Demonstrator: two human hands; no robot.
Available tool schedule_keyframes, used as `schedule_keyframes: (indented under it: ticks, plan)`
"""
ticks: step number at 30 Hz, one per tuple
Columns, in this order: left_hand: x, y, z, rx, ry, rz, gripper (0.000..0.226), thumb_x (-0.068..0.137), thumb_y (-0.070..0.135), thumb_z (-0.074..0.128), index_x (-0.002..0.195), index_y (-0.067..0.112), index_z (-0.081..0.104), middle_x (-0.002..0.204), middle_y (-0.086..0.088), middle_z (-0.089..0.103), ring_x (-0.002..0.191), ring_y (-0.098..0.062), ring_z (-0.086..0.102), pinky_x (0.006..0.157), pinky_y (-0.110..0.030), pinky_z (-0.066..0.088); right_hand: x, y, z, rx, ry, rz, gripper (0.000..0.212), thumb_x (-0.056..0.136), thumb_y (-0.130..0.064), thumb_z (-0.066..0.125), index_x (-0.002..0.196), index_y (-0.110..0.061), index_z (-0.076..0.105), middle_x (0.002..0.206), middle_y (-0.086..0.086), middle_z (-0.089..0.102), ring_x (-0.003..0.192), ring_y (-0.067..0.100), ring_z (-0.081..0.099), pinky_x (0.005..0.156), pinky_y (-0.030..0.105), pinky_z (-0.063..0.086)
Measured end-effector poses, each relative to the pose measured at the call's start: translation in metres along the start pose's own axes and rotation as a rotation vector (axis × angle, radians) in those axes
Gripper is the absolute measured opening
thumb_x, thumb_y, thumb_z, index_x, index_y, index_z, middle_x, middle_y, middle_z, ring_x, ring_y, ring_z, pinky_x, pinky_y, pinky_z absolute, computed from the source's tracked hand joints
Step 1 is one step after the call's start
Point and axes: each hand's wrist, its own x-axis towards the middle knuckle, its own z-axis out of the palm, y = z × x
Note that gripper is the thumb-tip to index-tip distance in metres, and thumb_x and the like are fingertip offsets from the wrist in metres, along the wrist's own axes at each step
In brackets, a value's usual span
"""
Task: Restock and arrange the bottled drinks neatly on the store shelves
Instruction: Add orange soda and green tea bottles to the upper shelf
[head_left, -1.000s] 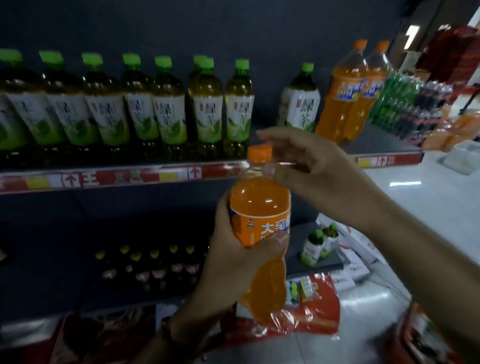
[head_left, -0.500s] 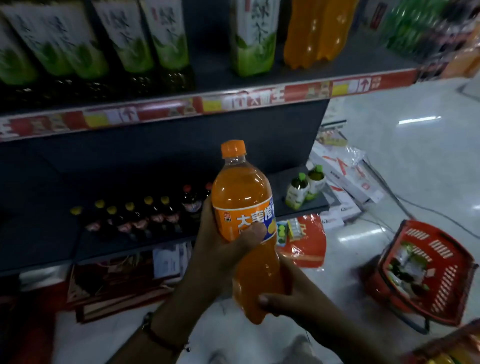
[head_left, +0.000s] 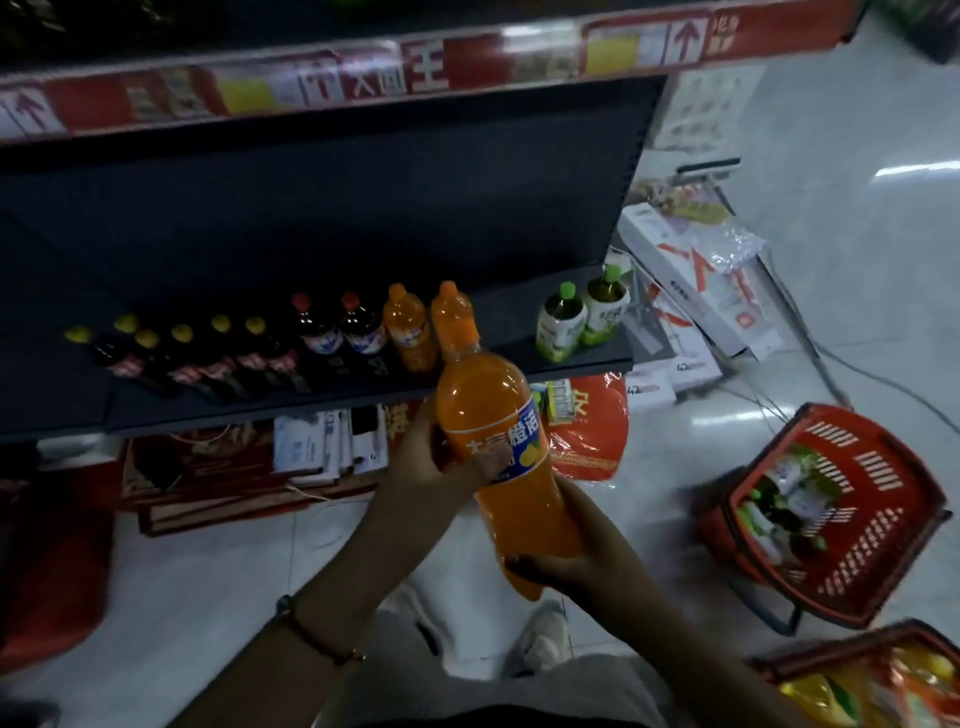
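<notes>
I hold a large orange soda bottle (head_left: 498, 447) upright and slightly tilted in front of the low dark shelf (head_left: 332, 400). My left hand (head_left: 441, 467) wraps its label at mid-height; my right hand (head_left: 587, 561) cups its base from the right. On the low shelf stand two smaller orange bottles (head_left: 410, 332), two dark bottles with red caps (head_left: 337, 332), several dark bottles with yellow caps (head_left: 208, 358) and two green tea bottles (head_left: 582, 317).
A red shopping basket (head_left: 841, 514) with bottles lies tilted on the white floor at right; another basket (head_left: 878, 680) sits at bottom right. White boxes (head_left: 691, 280) and cables lie beside the shelf end. Red bags and papers are stuffed under the shelf. The upper shelf edge (head_left: 415, 78) overhangs.
My view tipped down from the upper shelf to the low shelf. My right hand left the cap and moved down to the bottle's base; the bottle came lower.
</notes>
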Motion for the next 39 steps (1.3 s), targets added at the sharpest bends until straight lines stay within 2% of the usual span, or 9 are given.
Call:
schedule_keyframes:
  ticks: [4,8,12,18,22,27,32,36,39]
  plan:
    - [0.027,-0.033,0.005,0.033,-0.009,-0.065,0.060,0.078,0.037,0.080,0.132,0.030,0.053,0.122,0.007,0.068,0.112,-0.010,0.065,0.087,-0.028,0.057,0.025,0.022,-0.024,-0.078,0.013,-0.013,0.074,0.061,-0.036,0.085,0.118,-0.049,0.040,0.123,-0.016,0.050,0.109,0.009,0.055,0.075,0.022,0.054]
    - [0.070,-0.071,0.005,0.034,0.012,-0.102,0.062,0.071,0.037,0.076,0.128,0.036,0.051,0.118,0.011,0.066,0.105,-0.002,0.065,0.077,-0.019,0.056,0.073,0.051,-0.039,-0.073,0.041,0.009,0.069,0.068,-0.021,0.084,0.118,-0.041,0.040,0.119,-0.015,0.049,0.100,0.010,0.057,0.063,0.015,0.054]
    - [0.131,-0.125,-0.002,0.035,0.020,-0.107,0.061,0.067,0.039,0.077,0.123,0.038,0.052,0.117,0.012,0.066,0.107,-0.004,0.066,0.079,-0.022,0.057,0.145,0.092,-0.047,-0.070,0.082,0.003,0.079,0.056,-0.036,0.081,0.122,-0.043,0.039,0.123,-0.013,0.047,0.103,0.012,0.056,0.062,0.019,0.054]
    - [0.223,-0.198,-0.013,0.111,0.070,0.009,0.080,0.068,0.049,0.073,0.141,0.037,0.041,0.127,0.019,0.056,0.112,0.001,0.056,0.088,-0.023,0.051,0.272,0.157,-0.065,-0.119,0.094,-0.107,0.079,0.057,-0.034,0.080,0.118,-0.054,0.035,0.120,-0.022,0.041,0.105,0.007,0.051,0.071,0.024,0.053]
    - [0.276,-0.241,-0.017,0.174,0.099,0.245,0.073,0.077,0.044,0.076,0.142,0.031,0.044,0.135,0.012,0.057,0.122,-0.004,0.056,0.100,-0.036,0.052,0.349,0.183,-0.080,-0.180,0.108,-0.223,0.084,0.065,-0.020,0.084,0.124,-0.051,0.032,0.123,-0.015,0.046,0.109,0.011,0.054,0.068,0.022,0.057]
    - [0.309,-0.252,-0.026,0.562,0.218,0.455,0.092,0.069,0.073,0.068,0.146,0.045,0.027,0.143,0.015,0.043,0.129,-0.008,0.047,0.101,-0.044,0.047,0.406,0.188,-0.092,-0.197,0.121,-0.437,0.094,0.048,-0.044,0.090,0.130,-0.042,0.044,0.124,-0.009,0.060,0.111,0.013,0.062,0.085,0.040,0.056]
    - [0.318,-0.231,-0.029,1.011,0.396,0.719,0.101,0.075,0.073,0.061,0.155,0.033,0.013,0.154,-0.002,0.030,0.142,-0.019,0.023,0.113,-0.047,0.030,0.438,0.177,-0.093,-0.166,0.114,-0.624,0.077,0.064,-0.015,0.088,0.128,-0.036,0.049,0.119,-0.011,0.064,0.107,0.008,0.064,0.083,0.033,0.057]
    - [0.334,-0.221,-0.027,1.238,0.492,0.898,0.099,0.079,0.075,0.054,0.154,0.018,0.024,0.149,-0.018,0.040,0.141,-0.023,0.016,0.118,-0.044,0.009,0.461,0.169,-0.095,-0.115,0.105,-0.661,0.076,0.065,-0.012,0.087,0.130,-0.028,0.050,0.117,-0.006,0.066,0.103,0.012,0.066,0.079,0.030,0.059]
    - [0.359,-0.213,-0.027,1.469,0.554,0.938,0.100,0.080,0.082,0.043,0.151,0.011,0.032,0.146,-0.016,0.047,0.146,-0.032,0.021,0.120,-0.051,0.005,0.477,0.165,-0.098,-0.094,0.120,-0.655,0.075,0.066,-0.015,0.087,0.129,-0.028,0.050,0.115,-0.005,0.067,0.101,0.014,0.067,0.077,0.030,0.058]
